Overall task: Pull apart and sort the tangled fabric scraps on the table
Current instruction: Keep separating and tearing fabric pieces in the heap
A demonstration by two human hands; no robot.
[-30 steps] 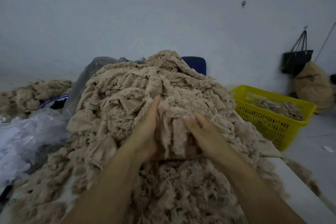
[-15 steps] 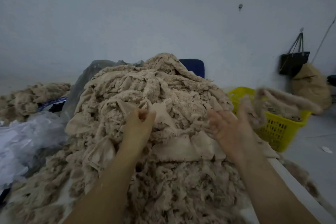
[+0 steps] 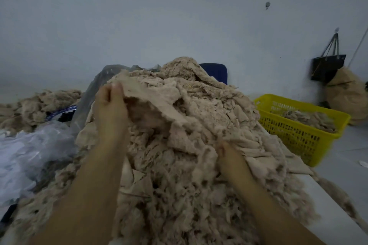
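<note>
The right hand (image 3: 232,157) is digging into the pile of fabric scraps (image 3: 199,185) on the white tabletop (image 3: 328,215); its fingers are hiding, so I cannot tell its grip. Higher up, the left hand (image 3: 110,107) is pinching a flat beige piece (image 3: 155,93). A yellow basket (image 3: 294,135) is sitting farther right.

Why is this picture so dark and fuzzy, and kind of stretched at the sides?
Head view: dim, flat light, with no glare or hard shadows; the wide lens stretches things near the edges; the left hand, its scrap, the pile and the basket all look soft, fine detail smeared.
</note>
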